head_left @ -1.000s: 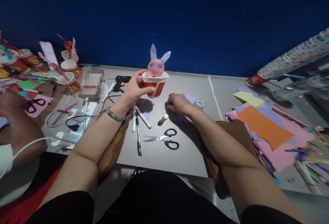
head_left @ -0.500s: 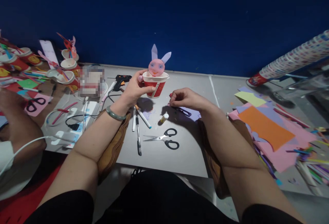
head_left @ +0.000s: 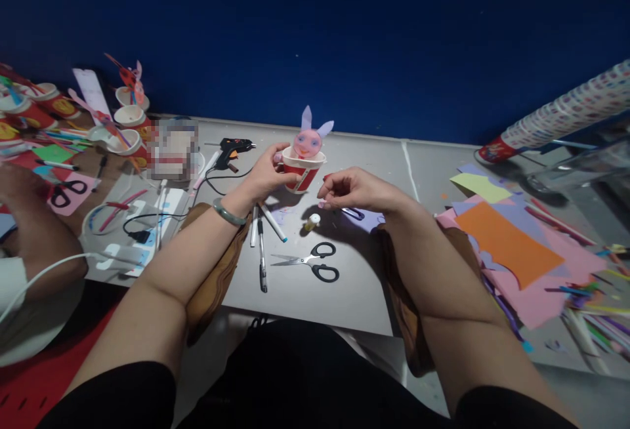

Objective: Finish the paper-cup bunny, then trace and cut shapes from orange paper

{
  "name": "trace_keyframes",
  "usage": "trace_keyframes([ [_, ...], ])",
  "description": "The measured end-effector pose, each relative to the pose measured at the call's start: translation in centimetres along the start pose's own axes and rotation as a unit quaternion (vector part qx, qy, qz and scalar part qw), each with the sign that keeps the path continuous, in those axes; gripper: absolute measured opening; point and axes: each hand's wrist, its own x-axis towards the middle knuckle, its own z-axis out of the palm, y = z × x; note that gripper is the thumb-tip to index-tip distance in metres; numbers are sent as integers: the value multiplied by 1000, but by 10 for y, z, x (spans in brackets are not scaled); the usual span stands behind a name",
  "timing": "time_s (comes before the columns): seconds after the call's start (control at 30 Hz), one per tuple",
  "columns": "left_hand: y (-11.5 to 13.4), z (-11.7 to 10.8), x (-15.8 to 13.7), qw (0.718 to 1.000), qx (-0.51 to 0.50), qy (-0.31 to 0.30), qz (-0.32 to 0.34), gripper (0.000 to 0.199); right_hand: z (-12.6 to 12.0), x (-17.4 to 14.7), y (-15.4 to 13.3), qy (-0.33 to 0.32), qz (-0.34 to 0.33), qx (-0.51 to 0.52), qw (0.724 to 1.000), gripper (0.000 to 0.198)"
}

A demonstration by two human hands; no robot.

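My left hand [head_left: 272, 170] is closed round a red and white paper cup [head_left: 301, 172], held above the table. A pink paper rabbit face [head_left: 308, 143] with lilac ears rises from the cup's rim. To the right of the cup, my right hand [head_left: 347, 187] pinches a small pink piece [head_left: 321, 204] between thumb and fingertips. Below the hands lie a small capped bottle [head_left: 312, 222], black-handled scissors [head_left: 315, 260], a pen [head_left: 262, 258] and a blue-tipped marker [head_left: 273, 222]. Lilac paper [head_left: 367, 220] lies partly hidden under my right wrist.
A black glue gun [head_left: 231, 153] with its cord and a white power strip [head_left: 152, 232] are at the left. Coloured paper sheets [head_left: 512, 245] and a long stack of cups [head_left: 556, 111] occupy the right. Another person's arm [head_left: 39, 232] rests at far left.
The cup with the rabbit face has come slightly down and to the right in my left hand, nearer my right hand. My right hand keeps its pinch on the small pink piece.
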Motion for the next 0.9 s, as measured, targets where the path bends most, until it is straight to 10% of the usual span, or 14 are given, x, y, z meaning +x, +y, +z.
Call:
trace_keyframes([
  [0.9,-14,-17,2,992,72,17,-98,142,-2,-4,-2,5,-13,-99,995,23],
])
